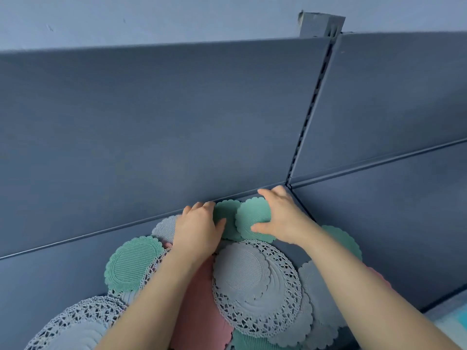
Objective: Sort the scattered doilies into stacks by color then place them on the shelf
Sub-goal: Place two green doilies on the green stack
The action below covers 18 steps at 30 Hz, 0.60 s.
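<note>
Doilies lie scattered on a blue-grey shelf (63, 274). At the back corner, two small green doilies overlap. My right hand (280, 218) pinches the front one (252, 218) between thumb and fingers. My left hand (199, 228) grips the edge of the rear green doily (226, 210). A big white lace doily (255, 286) lies just in front of both hands, and a pink doily (202, 311) shows beneath my left forearm. Another green doily (134, 263) lies to the left, and a further green one (343, 241) peeks out behind my right forearm.
The shelf's back panel (177, 122) rises right behind the hands, with a slotted upright (310, 109) at the corner. More white lace doilies (83, 322) lie at the lower left and lower right. A neighbouring shelf section (391, 210) lies to the right.
</note>
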Each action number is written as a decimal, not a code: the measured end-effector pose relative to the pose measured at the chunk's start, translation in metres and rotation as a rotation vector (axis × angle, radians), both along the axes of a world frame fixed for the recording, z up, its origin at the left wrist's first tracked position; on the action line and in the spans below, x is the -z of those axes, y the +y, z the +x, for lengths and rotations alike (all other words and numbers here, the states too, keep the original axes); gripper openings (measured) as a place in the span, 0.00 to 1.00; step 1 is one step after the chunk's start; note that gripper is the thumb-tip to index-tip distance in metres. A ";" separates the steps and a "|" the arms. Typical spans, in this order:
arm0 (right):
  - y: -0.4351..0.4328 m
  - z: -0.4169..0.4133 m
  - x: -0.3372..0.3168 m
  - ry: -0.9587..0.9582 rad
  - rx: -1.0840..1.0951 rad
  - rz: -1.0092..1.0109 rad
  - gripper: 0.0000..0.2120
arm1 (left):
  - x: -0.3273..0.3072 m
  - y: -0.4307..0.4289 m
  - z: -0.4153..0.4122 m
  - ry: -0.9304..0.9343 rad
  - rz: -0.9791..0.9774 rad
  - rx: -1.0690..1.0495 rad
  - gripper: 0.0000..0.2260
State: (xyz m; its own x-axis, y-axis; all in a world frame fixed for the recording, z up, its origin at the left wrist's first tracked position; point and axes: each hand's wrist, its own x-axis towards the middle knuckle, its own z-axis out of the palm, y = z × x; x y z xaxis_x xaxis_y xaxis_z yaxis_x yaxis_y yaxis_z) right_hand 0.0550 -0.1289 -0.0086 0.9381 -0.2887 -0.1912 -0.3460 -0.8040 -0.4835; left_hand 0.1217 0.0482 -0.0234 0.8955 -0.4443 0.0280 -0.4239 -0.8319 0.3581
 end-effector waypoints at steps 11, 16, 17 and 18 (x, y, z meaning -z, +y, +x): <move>-0.026 -0.013 -0.025 -0.365 0.068 0.048 0.05 | -0.013 -0.020 -0.008 0.040 -0.181 -0.112 0.21; -0.012 -0.018 -0.035 -0.460 -0.039 0.122 0.04 | -0.030 0.002 -0.032 -0.097 -0.353 -0.290 0.08; -0.007 -0.019 -0.037 -0.467 -0.064 0.130 0.04 | -0.033 0.008 -0.037 -0.129 -0.379 -0.337 0.08; 0.000 -0.022 -0.040 -0.471 -0.097 0.140 0.04 | -0.034 0.014 -0.043 -0.158 -0.389 -0.383 0.08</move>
State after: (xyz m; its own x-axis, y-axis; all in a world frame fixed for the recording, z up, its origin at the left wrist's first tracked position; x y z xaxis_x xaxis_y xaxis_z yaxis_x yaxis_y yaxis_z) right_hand 0.0333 -0.1292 0.0314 0.9533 -0.1973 0.2289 0.0092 -0.7382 -0.6745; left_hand 0.0791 0.0624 0.0107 0.9622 -0.0185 0.2716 -0.1910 -0.7566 0.6254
